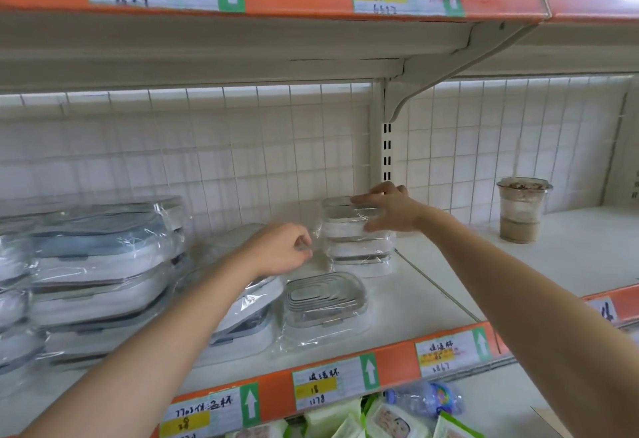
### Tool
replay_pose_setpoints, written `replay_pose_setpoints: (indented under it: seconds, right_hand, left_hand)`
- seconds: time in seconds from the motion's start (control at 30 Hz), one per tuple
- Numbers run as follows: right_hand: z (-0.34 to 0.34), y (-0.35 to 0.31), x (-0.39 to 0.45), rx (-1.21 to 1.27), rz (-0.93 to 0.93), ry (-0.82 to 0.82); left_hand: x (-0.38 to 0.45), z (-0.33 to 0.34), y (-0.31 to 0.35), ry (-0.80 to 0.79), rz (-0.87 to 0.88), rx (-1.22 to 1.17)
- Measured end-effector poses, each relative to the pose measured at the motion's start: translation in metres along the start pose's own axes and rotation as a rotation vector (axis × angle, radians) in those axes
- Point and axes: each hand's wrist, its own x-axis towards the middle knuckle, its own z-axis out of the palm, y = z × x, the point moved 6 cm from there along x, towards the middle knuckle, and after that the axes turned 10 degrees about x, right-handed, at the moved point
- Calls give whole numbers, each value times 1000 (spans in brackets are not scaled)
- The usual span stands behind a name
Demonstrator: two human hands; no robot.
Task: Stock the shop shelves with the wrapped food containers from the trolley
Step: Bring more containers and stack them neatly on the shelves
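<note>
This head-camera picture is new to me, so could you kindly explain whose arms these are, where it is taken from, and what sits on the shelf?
There is no machine here: a camera worn on a person's head looks forward and down at their own bare arms. The right hand grips the top wrapped container of a small stack at the back of the white shelf. The left hand pinches the clear wrap beside that stack. A single wrapped container lies in front, larger wrapped ones are piled to the left, and a lidded drink cup stands to the right.
</note>
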Motion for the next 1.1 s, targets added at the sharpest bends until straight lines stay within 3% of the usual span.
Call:
replay_pose_setpoints:
  seconds: [0.23,0.43,0.57,0.67,0.73,0.8,0.9,1.1]
  right_hand:
    - [1,4,1,-83,-49,-4]
    - [9,1,-9,-164,59,18]
    - [8,-52,-26,-138,-138,129]
    - [30,-95,-51,72,-361,-79]
    - [62,-100,-69,35,-327,-371]
    - [87,-88,-80,-104,-295,-513]
    - [90,-67,-86,-55,-303,-450]
    - [61,-15,-94,-96,-95,-361]
  left_hand:
    - [-7,8,-2,-18,18,91]
    - [-22,-3,-22,17,-38,113]
    - [-40,-14,-39,-25,-124,82]
    - [-51,-8,-47,-134,-151,137]
    - [-57,-3,-48,-134,-151,198]
    - [-62,-1,-49,-84,-151,196]
    - [-67,-2,-44,-49,-137,129]
    - [-68,2,-41,-50,-194,159]
